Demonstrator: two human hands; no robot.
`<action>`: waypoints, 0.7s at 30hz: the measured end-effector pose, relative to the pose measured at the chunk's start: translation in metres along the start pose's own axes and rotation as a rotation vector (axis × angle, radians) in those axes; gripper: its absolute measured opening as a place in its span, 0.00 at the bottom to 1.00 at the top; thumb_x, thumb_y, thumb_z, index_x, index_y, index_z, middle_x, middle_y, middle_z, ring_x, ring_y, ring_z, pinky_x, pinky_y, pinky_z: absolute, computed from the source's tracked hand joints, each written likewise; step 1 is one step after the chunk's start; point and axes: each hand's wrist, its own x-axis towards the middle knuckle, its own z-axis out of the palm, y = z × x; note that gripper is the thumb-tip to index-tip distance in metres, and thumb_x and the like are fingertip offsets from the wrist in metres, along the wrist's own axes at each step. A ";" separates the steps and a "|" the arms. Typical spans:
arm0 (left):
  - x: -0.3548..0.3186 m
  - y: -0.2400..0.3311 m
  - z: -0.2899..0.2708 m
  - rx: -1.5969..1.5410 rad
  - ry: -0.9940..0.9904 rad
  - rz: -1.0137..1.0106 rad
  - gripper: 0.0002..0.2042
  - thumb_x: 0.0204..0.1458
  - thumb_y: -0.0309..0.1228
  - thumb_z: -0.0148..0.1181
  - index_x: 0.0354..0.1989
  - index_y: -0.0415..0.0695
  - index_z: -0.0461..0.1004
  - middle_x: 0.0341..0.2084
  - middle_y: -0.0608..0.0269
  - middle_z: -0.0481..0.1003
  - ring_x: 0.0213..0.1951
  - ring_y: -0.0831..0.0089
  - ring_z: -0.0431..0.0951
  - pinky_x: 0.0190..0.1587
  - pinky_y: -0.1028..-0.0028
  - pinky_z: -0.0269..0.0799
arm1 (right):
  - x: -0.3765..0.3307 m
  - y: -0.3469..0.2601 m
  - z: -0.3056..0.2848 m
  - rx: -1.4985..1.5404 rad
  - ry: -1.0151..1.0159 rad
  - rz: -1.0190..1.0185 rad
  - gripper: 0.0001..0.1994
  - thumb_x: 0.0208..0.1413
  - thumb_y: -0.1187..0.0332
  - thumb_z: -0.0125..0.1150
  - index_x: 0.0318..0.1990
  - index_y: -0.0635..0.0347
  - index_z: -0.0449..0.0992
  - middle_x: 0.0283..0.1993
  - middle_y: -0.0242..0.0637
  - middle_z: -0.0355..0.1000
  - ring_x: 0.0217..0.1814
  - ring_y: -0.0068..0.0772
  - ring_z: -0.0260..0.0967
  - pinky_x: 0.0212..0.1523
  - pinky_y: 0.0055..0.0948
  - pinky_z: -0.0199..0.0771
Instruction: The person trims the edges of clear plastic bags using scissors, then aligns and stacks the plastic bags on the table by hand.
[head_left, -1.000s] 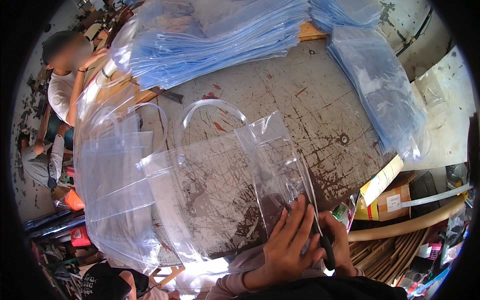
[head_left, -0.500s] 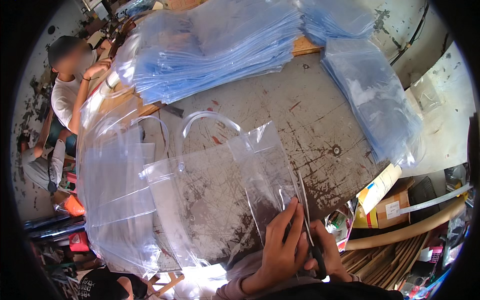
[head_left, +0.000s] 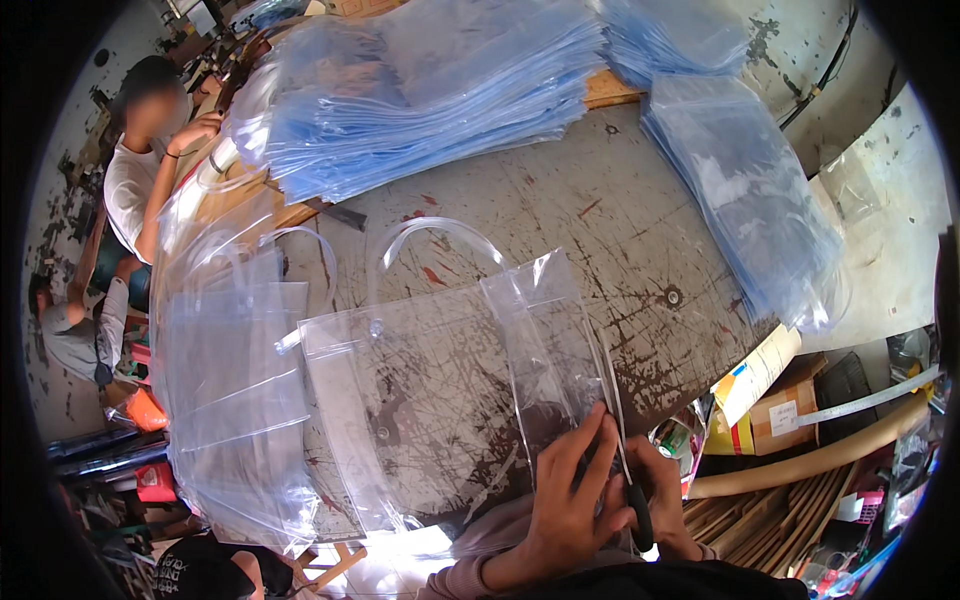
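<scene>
A clear plastic bag with a looped clear handle lies across the scratched table in front of me. My left hand grips the bag near its right side edge, two fingers stretched along the plastic and the thumb tucked beneath. Just right of it, my right hand is closed round a pair of black-handled scissors. Their narrow blades run up along the bag's right edge, close to my left fingertips. Whether the blades are cutting plastic I cannot tell.
More clear handled bags lie at the left. Thick stacks of bluish plastic sheets fill the far side, another stack the right. Cardboard boxes stand beyond the table's right edge. A co-worker sits far left; others are nearby.
The bag and its handle have shifted slightly to the right. My left hand has moved a little that way too, and the scissors stay beside the bag's edge.
</scene>
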 end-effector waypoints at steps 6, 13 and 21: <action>0.002 0.000 -0.003 -0.010 -0.014 -0.021 0.24 0.44 0.22 0.55 0.53 0.29 0.64 0.55 0.41 0.61 0.47 0.55 0.67 0.50 0.67 0.64 | -0.003 0.007 -0.003 -0.002 0.031 -0.033 0.41 0.30 0.46 0.74 0.46 0.67 0.63 0.31 0.38 0.72 0.34 0.23 0.70 0.35 0.24 0.71; 0.004 -0.001 -0.003 -0.050 -0.153 -0.042 0.29 0.48 0.29 0.55 0.58 0.30 0.56 0.60 0.42 0.52 0.40 0.62 0.63 0.40 0.72 0.65 | -0.001 0.008 -0.005 0.064 0.028 -0.073 0.41 0.31 0.43 0.72 0.45 0.66 0.62 0.32 0.40 0.72 0.33 0.23 0.69 0.34 0.24 0.70; 0.002 0.004 0.000 -0.078 -0.209 -0.024 0.36 0.46 0.38 0.59 0.60 0.30 0.53 0.60 0.40 0.50 0.40 0.61 0.62 0.40 0.72 0.66 | 0.001 0.012 -0.012 0.055 0.016 -0.075 0.41 0.28 0.42 0.73 0.42 0.67 0.64 0.26 0.35 0.71 0.31 0.17 0.65 0.30 0.21 0.66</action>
